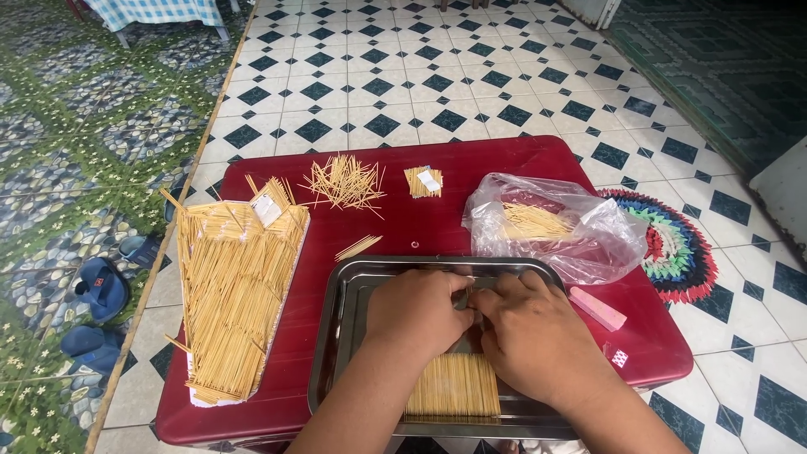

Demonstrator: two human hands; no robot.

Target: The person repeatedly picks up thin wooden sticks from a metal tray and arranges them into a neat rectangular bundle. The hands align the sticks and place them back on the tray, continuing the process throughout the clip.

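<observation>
The fingers of both hands are curled and pressed together at the middle of the shallow rectangular steel tray (329,336), where the fingertips meet. They seem to pinch something small and grey between them, but the knuckles cover it and I cannot tell what it is. The left hand (416,315) and the right hand (530,336) lie side by side, backs up, touching each other, probably so that both thumbs can work on the same small piece.

Just below the hands, inside the tray, lies a neat flat block of thin pale wooden sticks (454,385), all pointing the same way. Its upper end is hidden under the palms. The even lower edge suggests the tray wall is used to keep the ends level.

The tray stands on a low dark red table (420,227). On the left side of the table a long white board (197,395) carries a big heap of the same sticks (231,294). Behind the tray there is a loose scattered bunch (343,181), a small bundle with a white paper band (423,182) and a few single sticks (359,246). On the right, a clear plastic bag (580,244) holds more sticks, hard to see through the wrinkles. Beside it lies a pink oblong block (598,308).

The near edge of the table and both forearms are cut off by the frame.
</observation>
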